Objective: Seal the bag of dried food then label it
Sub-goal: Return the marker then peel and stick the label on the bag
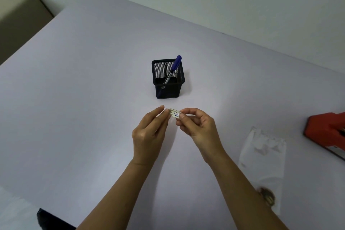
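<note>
A small white label (174, 113) with blue handwriting is held above the table between both hands. My left hand (149, 134) pinches its left end with thumb and fingertips. My right hand (197, 127) pinches its right end. A clear plastic bag (261, 157) lies flat on the table to the right, with some brown dried food (267, 195) at its near end, partly hidden behind my right forearm.
A black mesh pen holder (168, 80) stands just beyond my hands with a blue marker (174, 68) leaning in it. A red device (328, 132) sits at the right edge. The pale table (93, 99) spreads wide to the left. A dark object (50, 220) shows at bottom left.
</note>
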The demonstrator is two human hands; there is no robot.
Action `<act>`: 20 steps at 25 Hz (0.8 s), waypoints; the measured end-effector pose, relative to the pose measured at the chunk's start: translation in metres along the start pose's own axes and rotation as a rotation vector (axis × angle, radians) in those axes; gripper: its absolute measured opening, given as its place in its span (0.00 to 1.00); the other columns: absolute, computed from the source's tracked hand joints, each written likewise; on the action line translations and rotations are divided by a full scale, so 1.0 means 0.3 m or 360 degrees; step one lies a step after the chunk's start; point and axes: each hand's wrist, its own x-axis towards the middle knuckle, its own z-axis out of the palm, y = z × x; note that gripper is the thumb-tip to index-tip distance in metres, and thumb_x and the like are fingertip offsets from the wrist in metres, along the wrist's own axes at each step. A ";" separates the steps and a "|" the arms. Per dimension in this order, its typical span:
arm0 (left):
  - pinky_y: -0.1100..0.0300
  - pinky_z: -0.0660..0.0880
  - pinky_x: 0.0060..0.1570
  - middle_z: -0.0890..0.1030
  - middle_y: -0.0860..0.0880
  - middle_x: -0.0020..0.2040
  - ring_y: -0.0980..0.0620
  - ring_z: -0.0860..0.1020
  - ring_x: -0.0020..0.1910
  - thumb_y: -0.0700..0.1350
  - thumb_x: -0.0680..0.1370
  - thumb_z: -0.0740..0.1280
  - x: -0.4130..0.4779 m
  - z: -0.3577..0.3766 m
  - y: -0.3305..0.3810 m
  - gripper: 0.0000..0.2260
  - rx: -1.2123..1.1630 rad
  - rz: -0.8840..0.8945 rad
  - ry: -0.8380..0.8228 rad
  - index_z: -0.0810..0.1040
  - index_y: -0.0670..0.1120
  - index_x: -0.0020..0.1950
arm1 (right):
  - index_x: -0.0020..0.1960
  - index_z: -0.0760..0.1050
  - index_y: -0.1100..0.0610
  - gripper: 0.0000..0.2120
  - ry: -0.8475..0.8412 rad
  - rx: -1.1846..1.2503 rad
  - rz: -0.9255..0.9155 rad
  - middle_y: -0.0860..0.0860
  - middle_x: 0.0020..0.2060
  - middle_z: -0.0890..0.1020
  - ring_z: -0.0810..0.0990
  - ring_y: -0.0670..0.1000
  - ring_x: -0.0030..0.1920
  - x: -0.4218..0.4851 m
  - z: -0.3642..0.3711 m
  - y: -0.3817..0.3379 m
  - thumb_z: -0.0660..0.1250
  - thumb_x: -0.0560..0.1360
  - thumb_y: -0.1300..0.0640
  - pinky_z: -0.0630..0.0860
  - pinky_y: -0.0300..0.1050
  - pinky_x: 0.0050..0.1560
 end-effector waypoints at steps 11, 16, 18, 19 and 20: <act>0.71 0.75 0.42 0.82 0.44 0.50 0.57 0.78 0.45 0.41 0.73 0.70 0.020 -0.011 0.005 0.05 -0.0282 -0.0224 -0.0189 0.83 0.40 0.46 | 0.49 0.77 0.56 0.04 -0.0054 -0.0140 -0.0100 0.50 0.42 0.84 0.85 0.47 0.41 0.004 -0.024 0.022 0.66 0.75 0.62 0.79 0.34 0.43; 0.68 0.74 0.39 0.79 0.57 0.52 0.58 0.79 0.43 0.41 0.72 0.72 0.047 -0.035 0.022 0.04 -0.0679 -0.0813 -0.0487 0.81 0.49 0.42 | 0.48 0.78 0.57 0.05 -0.0203 -0.0346 -0.0270 0.50 0.42 0.84 0.84 0.49 0.43 0.002 -0.063 0.023 0.66 0.75 0.64 0.79 0.37 0.47; 0.66 0.74 0.40 0.79 0.57 0.53 0.59 0.79 0.44 0.42 0.72 0.71 0.050 -0.042 0.021 0.04 -0.0728 -0.0880 -0.0572 0.81 0.51 0.41 | 0.48 0.78 0.57 0.05 -0.0263 -0.0410 -0.0317 0.51 0.42 0.84 0.84 0.50 0.44 0.001 -0.071 0.025 0.66 0.75 0.64 0.80 0.39 0.49; 0.65 0.74 0.41 0.79 0.57 0.53 0.60 0.79 0.45 0.42 0.73 0.71 0.049 -0.046 0.022 0.04 -0.0733 -0.0880 -0.0596 0.81 0.51 0.41 | 0.48 0.78 0.57 0.05 -0.0281 -0.0421 -0.0331 0.51 0.42 0.84 0.84 0.50 0.44 0.001 -0.073 0.027 0.66 0.75 0.65 0.80 0.40 0.49; 0.65 0.73 0.41 0.79 0.57 0.53 0.60 0.78 0.46 0.41 0.73 0.71 0.050 -0.048 0.024 0.04 -0.0733 -0.0875 -0.0608 0.81 0.51 0.41 | 0.48 0.78 0.58 0.05 -0.0289 -0.0427 -0.0344 0.52 0.43 0.84 0.84 0.50 0.44 0.001 -0.076 0.028 0.66 0.74 0.65 0.80 0.41 0.50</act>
